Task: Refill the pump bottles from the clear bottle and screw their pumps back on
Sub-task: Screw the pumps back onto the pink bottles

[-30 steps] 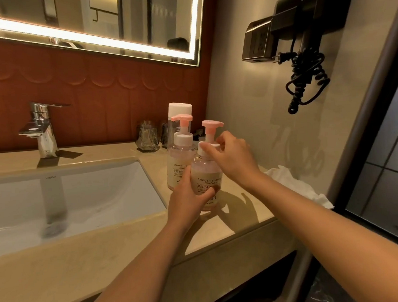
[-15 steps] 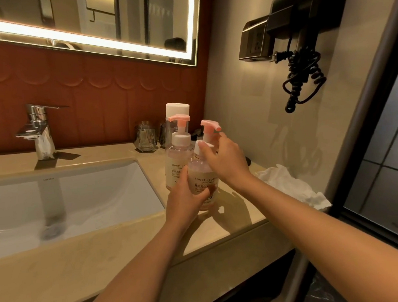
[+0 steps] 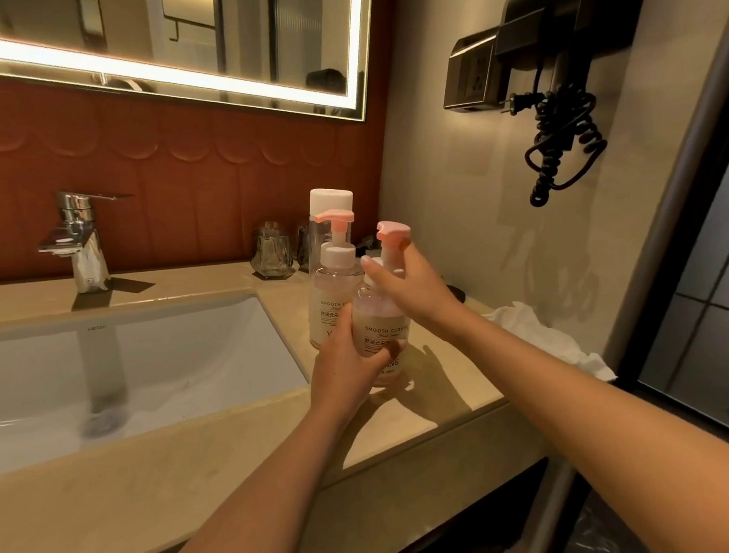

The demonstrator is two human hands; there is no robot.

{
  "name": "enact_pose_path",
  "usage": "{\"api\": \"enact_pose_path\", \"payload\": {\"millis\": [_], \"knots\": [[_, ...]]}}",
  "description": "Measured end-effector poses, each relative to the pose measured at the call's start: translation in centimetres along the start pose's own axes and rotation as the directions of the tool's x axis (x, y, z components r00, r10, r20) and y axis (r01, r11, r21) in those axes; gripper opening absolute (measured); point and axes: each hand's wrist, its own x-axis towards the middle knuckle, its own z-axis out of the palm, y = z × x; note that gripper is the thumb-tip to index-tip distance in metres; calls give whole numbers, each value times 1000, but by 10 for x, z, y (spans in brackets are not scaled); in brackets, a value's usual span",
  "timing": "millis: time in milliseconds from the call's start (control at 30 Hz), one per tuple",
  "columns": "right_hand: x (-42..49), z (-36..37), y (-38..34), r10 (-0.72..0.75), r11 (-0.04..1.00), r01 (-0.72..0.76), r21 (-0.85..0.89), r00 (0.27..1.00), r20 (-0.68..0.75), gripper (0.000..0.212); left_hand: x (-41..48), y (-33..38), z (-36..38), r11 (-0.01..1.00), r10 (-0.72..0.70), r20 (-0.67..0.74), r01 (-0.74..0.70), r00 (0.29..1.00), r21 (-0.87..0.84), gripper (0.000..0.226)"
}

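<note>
Two pump bottles with pink pump heads stand on the beige counter right of the sink. My left hand is wrapped around the body of the near pump bottle. My right hand grips that bottle's white collar, just below its pink pump head, which points right. The second pump bottle stands just behind to the left, pump fitted. Behind it rises the tall clear bottle with a white cap, mostly hidden.
A white sink basin and chrome faucet lie to the left. A glass tumbler stands by the back wall. A crumpled white tissue lies at the counter's right end. A black hair dryer hangs on the right wall.
My right hand has shifted its grip around the collar, and the pink pump head has turned slightly. The left hand keeps hold of the bottle body.
</note>
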Motion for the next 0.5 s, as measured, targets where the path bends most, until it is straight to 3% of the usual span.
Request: {"api": "enact_pose_path", "payload": {"millis": [67, 133, 333, 433, 500], "knots": [[-4, -3, 5, -11, 992, 8, 129, 1000, 19, 44, 0, 0, 0, 1000, -2, -2, 2, 1000, 6, 72], [-5, -4, 9, -52, 994, 55, 95, 998, -39, 41, 0, -1, 0, 1000, 9, 3, -9, 1000, 10, 72], [-2, 11, 2, 15, 992, -44, -115, 971, -239, 67, -2, 1, 0, 999, 0, -18, 1, 1000, 46, 72], [-1, 9, 6, 14, 990, -42, -135, 980, -197, 64, -3, 2, -1, 1000, 11, -19, -11, 1000, 29, 74], [-4, 4, 8, 4, 999, 1, 40, 994, -109, 58, -2, 2, -2, 1000, 14, -16, -14, 1000, 24, 76]]}}
